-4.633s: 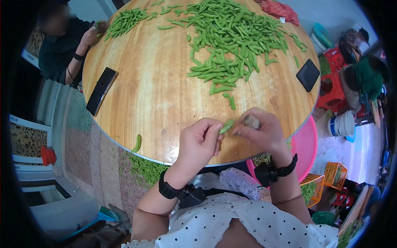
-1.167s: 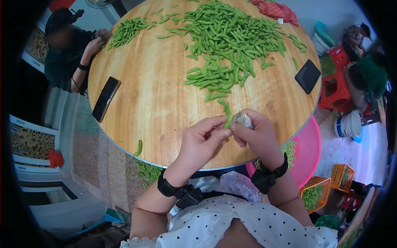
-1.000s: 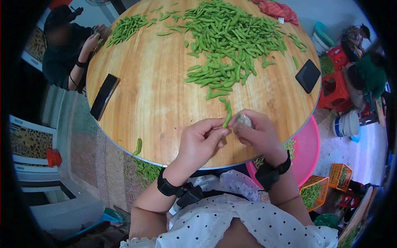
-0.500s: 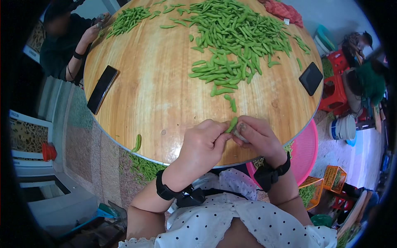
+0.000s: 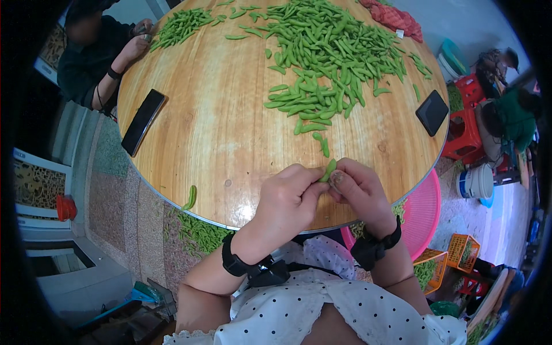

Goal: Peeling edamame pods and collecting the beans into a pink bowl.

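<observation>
With both forearms (image 5: 210,282) angled inward, the left grip (image 5: 290,192) pinches beside the right grip (image 5: 363,191), which seems tightly curled.

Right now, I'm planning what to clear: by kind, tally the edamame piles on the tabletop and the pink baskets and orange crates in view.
Edamame piles: 2
Pink basket: 1
Orange crates: 2
Total: 5

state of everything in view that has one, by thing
left hand, pinching the held pod
right hand, curled against it; grip unclear
held pod, green, opened or not unclear
large pod pile, loosely heaped
left phone, lying flat, screen dark
red cloth, crumpled
pink basket, holding pale green pieces
</observation>
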`<state>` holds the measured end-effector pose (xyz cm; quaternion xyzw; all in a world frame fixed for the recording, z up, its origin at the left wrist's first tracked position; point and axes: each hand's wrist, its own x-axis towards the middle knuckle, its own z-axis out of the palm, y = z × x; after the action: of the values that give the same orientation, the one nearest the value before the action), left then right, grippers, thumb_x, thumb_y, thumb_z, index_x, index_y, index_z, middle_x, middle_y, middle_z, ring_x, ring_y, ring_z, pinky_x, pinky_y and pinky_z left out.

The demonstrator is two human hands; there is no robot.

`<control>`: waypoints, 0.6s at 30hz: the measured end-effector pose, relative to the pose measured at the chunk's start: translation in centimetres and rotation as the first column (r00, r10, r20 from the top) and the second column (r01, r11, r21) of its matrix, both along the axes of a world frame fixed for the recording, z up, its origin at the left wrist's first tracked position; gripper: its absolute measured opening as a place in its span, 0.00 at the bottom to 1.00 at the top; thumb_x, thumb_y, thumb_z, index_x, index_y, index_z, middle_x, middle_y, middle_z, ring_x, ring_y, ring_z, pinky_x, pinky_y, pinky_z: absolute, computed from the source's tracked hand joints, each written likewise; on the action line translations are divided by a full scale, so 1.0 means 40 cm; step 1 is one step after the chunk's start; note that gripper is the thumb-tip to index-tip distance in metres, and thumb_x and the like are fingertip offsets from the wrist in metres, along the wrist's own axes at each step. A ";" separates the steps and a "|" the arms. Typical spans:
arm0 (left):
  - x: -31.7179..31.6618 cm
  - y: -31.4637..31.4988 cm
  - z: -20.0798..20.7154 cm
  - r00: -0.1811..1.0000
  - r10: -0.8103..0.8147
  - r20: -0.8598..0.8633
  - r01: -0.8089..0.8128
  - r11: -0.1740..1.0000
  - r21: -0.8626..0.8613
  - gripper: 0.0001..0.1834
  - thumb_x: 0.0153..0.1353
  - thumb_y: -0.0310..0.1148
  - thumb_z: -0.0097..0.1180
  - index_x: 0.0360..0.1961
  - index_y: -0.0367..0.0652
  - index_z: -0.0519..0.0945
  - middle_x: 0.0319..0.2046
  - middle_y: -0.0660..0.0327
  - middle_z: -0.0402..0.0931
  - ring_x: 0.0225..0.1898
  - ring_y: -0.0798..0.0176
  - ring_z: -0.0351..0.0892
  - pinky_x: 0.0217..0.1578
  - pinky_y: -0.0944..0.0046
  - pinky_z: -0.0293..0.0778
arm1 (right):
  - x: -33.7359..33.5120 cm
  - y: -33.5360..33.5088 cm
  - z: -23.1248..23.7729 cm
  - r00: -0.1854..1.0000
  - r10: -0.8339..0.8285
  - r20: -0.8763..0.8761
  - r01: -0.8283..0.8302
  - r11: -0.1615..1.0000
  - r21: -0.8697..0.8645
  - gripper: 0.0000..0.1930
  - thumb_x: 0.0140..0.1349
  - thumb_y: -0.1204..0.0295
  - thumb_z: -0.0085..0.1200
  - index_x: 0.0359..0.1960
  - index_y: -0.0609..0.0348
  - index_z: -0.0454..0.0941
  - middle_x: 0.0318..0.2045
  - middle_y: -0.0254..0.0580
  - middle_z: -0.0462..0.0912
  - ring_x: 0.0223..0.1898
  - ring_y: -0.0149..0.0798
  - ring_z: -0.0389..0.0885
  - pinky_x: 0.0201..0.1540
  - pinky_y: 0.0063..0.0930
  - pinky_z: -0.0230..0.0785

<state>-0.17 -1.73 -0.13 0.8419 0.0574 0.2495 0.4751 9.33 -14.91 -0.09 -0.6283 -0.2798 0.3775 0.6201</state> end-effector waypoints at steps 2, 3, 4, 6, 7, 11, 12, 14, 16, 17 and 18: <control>0.000 0.003 -0.012 0.997 -0.029 -0.069 0.015 0.981 -0.195 0.07 0.49 0.22 0.55 0.31 0.34 0.77 0.21 0.56 0.73 0.20 0.61 0.73 0.21 0.66 0.68 | -0.002 0.001 -0.004 1.000 -0.028 -0.006 0.028 0.999 0.019 0.08 0.63 0.70 0.43 0.30 0.60 0.70 0.19 0.27 0.66 0.22 0.20 0.62 0.24 0.14 0.55; -0.002 0.002 -0.021 0.988 -0.065 -0.138 0.012 0.936 -0.353 0.07 0.51 0.23 0.54 0.32 0.34 0.77 0.21 0.57 0.73 0.20 0.64 0.72 0.20 0.68 0.67 | -0.002 -0.002 -0.006 0.999 -0.028 -0.015 0.028 0.999 0.028 0.08 0.63 0.70 0.43 0.30 0.61 0.70 0.19 0.27 0.66 0.22 0.20 0.62 0.24 0.14 0.55; -0.004 0.003 -0.026 0.973 -0.111 -0.200 -0.004 0.866 -0.500 0.07 0.52 0.24 0.54 0.33 0.33 0.77 0.21 0.58 0.74 0.19 0.67 0.72 0.19 0.69 0.66 | -0.002 -0.004 -0.008 0.999 -0.028 -0.024 0.029 0.999 0.037 0.07 0.62 0.70 0.43 0.30 0.61 0.70 0.19 0.27 0.66 0.22 0.20 0.62 0.24 0.14 0.55; 0.001 0.022 -0.019 0.949 -0.257 -0.184 0.005 0.595 -0.804 0.07 0.55 0.25 0.52 0.34 0.33 0.77 0.22 0.61 0.74 0.19 0.72 0.70 0.18 0.73 0.63 | 0.003 -0.009 -0.010 0.995 0.003 -0.100 0.005 0.997 0.078 0.07 0.62 0.70 0.43 0.30 0.61 0.70 0.19 0.28 0.66 0.22 0.20 0.62 0.24 0.15 0.56; 0.002 0.031 -0.013 0.934 -0.323 -0.154 -0.005 0.420 -0.908 0.08 0.56 0.26 0.52 0.35 0.33 0.77 0.22 0.62 0.74 0.19 0.75 0.70 0.17 0.75 0.62 | 0.005 -0.011 -0.011 0.990 0.020 -0.137 -0.007 0.995 0.100 0.07 0.62 0.71 0.43 0.30 0.61 0.70 0.19 0.28 0.66 0.22 0.20 0.62 0.24 0.15 0.56; 0.004 0.035 -0.003 0.934 -0.338 -0.114 -0.046 0.203 -0.978 0.10 0.57 0.25 0.50 0.37 0.28 0.75 0.23 0.58 0.75 0.15 0.74 0.66 0.16 0.77 0.62 | 0.018 -0.023 -0.017 0.996 0.083 -0.026 -0.081 0.993 0.087 0.08 0.61 0.69 0.46 0.29 0.61 0.70 0.19 0.27 0.67 0.22 0.20 0.62 0.24 0.15 0.55; 0.003 0.031 -0.010 0.935 -0.333 -0.125 -0.047 0.233 -0.971 0.09 0.57 0.25 0.50 0.37 0.29 0.75 0.23 0.58 0.75 0.15 0.74 0.67 0.16 0.77 0.62 | 0.025 -0.027 -0.014 0.994 0.102 -0.028 -0.100 0.994 0.052 0.08 0.60 0.69 0.48 0.28 0.61 0.71 0.19 0.27 0.67 0.22 0.20 0.62 0.24 0.15 0.56; 0.002 0.017 -0.013 0.935 -0.306 -0.178 -0.053 0.377 -0.925 0.09 0.58 0.25 0.49 0.37 0.29 0.75 0.23 0.59 0.74 0.16 0.74 0.68 0.16 0.77 0.63 | 0.035 -0.030 0.000 0.994 0.096 0.059 -0.094 0.995 -0.034 0.08 0.57 0.69 0.52 0.26 0.60 0.72 0.19 0.26 0.68 0.22 0.19 0.63 0.23 0.15 0.56; 0.004 -0.006 -0.012 0.934 -0.251 -0.253 -0.063 0.584 -0.810 0.08 0.59 0.25 0.49 0.36 0.30 0.74 0.23 0.60 0.74 0.16 0.74 0.69 0.17 0.77 0.65 | 0.040 -0.033 0.016 0.970 0.060 0.238 -0.029 0.991 -0.131 0.08 0.54 0.69 0.57 0.24 0.60 0.72 0.19 0.25 0.69 0.22 0.18 0.63 0.23 0.15 0.55; 0.003 -0.009 -0.011 0.943 -0.229 -0.240 -0.057 0.600 -0.798 0.08 0.59 0.25 0.48 0.36 0.31 0.74 0.23 0.60 0.74 0.16 0.74 0.69 0.17 0.77 0.66 | 0.042 -0.036 0.015 0.974 0.011 0.227 0.021 0.991 -0.134 0.08 0.52 0.70 0.58 0.24 0.60 0.73 0.19 0.25 0.70 0.22 0.18 0.63 0.23 0.15 0.56; 0.004 -0.014 -0.011 0.951 -0.211 -0.226 -0.050 0.616 -0.786 0.07 0.59 0.25 0.48 0.36 0.31 0.74 0.23 0.60 0.74 0.17 0.74 0.70 0.18 0.77 0.66 | 0.045 -0.040 0.012 0.975 -0.042 0.217 0.073 0.987 -0.140 0.09 0.50 0.70 0.60 0.23 0.60 0.73 0.19 0.25 0.70 0.22 0.18 0.64 0.23 0.14 0.56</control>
<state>-0.03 -2.27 -0.55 0.5789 0.1926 0.0486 0.7908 11.12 -16.52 0.40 -0.7171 -0.2977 0.3094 0.5490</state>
